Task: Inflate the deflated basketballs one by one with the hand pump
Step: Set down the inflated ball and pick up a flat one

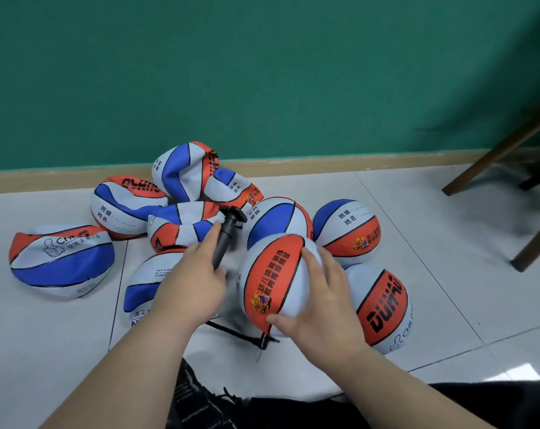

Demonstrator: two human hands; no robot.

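Inflation of one ball, head view. The right hand (327, 301) cups the ball (275, 283) from its right side, fingers spread and curved over the top and thumb pressed low on the orange panel. The left hand (197, 274), just left of the ball, is wrapped round the lower barrel of the pump (227, 233), whose handle rises up and away behind the ball's left shoulder. The nozzle end is hidden by the left hand and blurred, so whether the needle sits in the valve cannot be told. The ball looks round and firm, so the step in hand is judged to be the close of its filling or the parting of pump and ball. The next move calls for a steady grip on the ball, a straight pull on the needle, then a search for the valve on a slack one. Flat balls (61, 261) lie on the floor (433, 243) left of and behind the ball; round balls (346, 230) rest behind it and at its right. Chair legs (494, 156) stand far to its right.
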